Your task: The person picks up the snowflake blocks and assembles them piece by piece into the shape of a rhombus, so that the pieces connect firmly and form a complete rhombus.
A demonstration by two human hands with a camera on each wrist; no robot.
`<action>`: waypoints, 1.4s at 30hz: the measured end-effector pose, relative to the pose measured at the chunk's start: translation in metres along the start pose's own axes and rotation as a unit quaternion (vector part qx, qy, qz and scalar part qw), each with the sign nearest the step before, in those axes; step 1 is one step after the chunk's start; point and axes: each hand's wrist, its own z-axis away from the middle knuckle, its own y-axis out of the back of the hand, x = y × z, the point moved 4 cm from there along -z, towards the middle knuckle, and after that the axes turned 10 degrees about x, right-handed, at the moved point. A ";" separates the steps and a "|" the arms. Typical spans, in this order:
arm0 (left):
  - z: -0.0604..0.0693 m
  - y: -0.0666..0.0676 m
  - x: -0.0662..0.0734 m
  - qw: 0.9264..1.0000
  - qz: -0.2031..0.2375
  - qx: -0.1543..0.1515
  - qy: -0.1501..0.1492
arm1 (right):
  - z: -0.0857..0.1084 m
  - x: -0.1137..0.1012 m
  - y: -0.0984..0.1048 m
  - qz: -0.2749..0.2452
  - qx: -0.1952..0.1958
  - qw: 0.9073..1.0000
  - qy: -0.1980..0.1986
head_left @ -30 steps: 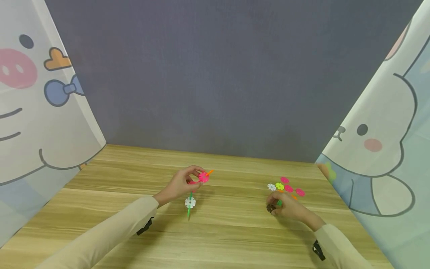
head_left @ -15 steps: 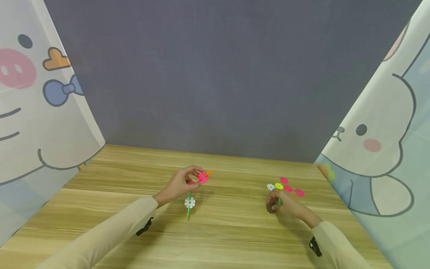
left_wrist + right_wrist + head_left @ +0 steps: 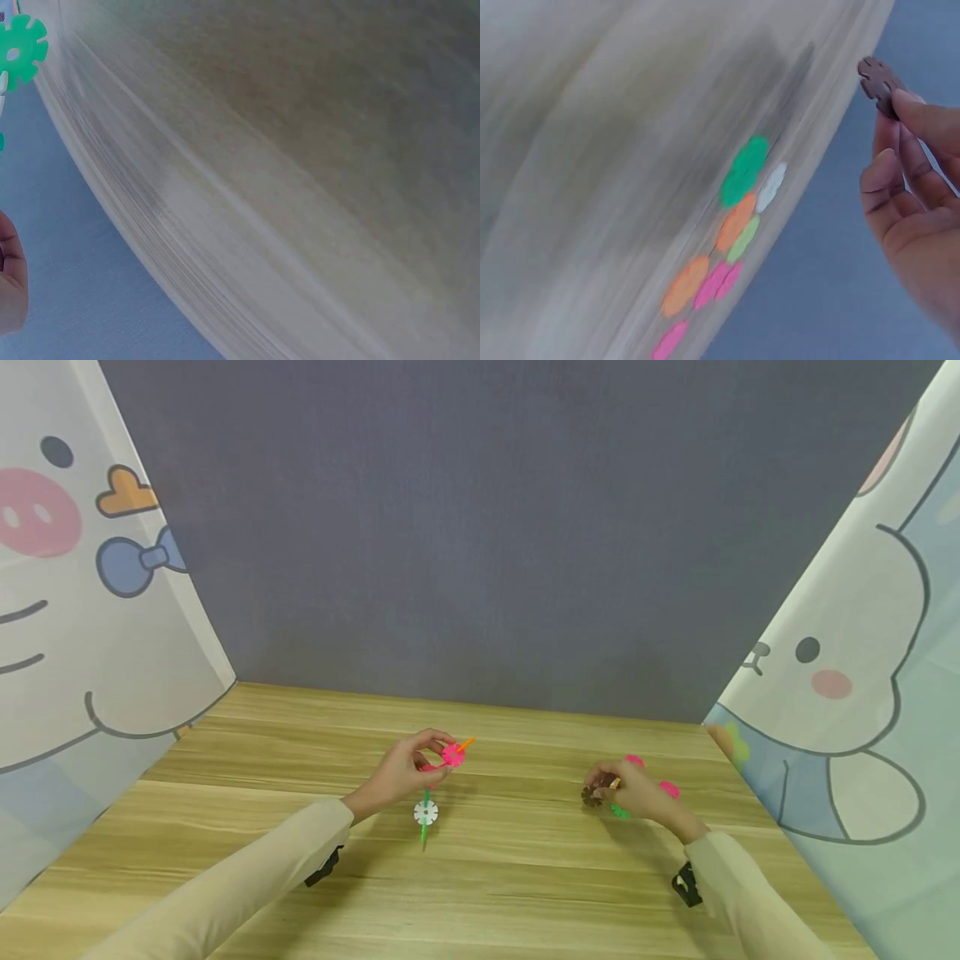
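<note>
In the head view the left hand pinches a pink notched disc, part of a joined chain with an orange disc seen edge-on. Below that hand hang a white disc and green ones; a green disc also shows at the left wrist view's corner. On the right, the right hand holds a brown disc between thumb and fingers. The right wrist view shows the brown disc raised off the table in the fingertips of the right hand.
Loose discs lie flat on the wooden table beneath and beyond the right hand: green, white, orange, yellow-green and pink. A dark grey panel stands behind, with printed cloths at both sides.
The right hand has lifted the brown disc and moved slightly left and away from the body, uncovering the green disc on the table. The left hand has barely moved.
</note>
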 end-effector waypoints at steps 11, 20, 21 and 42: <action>0.000 -0.002 0.002 1.000 0.006 0.009 -0.008 | -0.030 -0.018 -0.011 -0.054 0.068 0.995 -0.049; 0.002 -0.003 0.018 1.000 0.005 0.006 0.002 | -0.058 -0.041 -0.023 -0.104 0.104 0.989 -0.029; 0.003 -0.002 0.023 1.000 0.007 0.004 0.002 | -0.061 -0.043 -0.024 -0.109 0.107 0.988 -0.033; -0.001 -0.010 0.005 1.000 0.005 0.009 0.005 | -0.096 -0.112 -0.032 -0.219 0.138 0.965 -0.037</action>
